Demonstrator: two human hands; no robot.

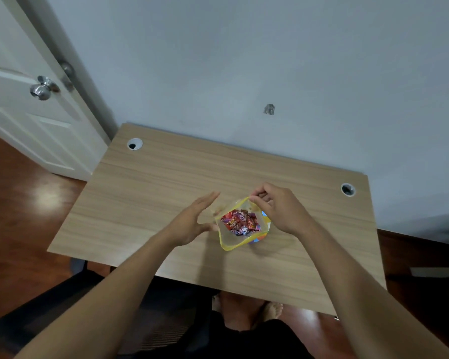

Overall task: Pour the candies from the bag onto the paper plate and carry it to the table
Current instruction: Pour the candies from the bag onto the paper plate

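A clear plastic bag (231, 239) with a yellow rim stands open on the wooden desk (151, 193), and red and pink wrapped candies (240, 222) fill its bottom. My right hand (280, 211) pinches the bag's far rim between thumb and fingers. My left hand (192, 221) is spread open beside the bag's left edge, its thumb touching or nearly touching the rim. Under the bag, at its right side, a bit of a colourful paper plate (262, 238) peeks out; most of it is hidden.
The desk stands against a pale wall, with a cable hole at the back left (134, 144) and another at the right (348, 189). A white door with a metal knob (43, 88) is at the left. A dark chair (70, 307) sits below the desk's near edge.
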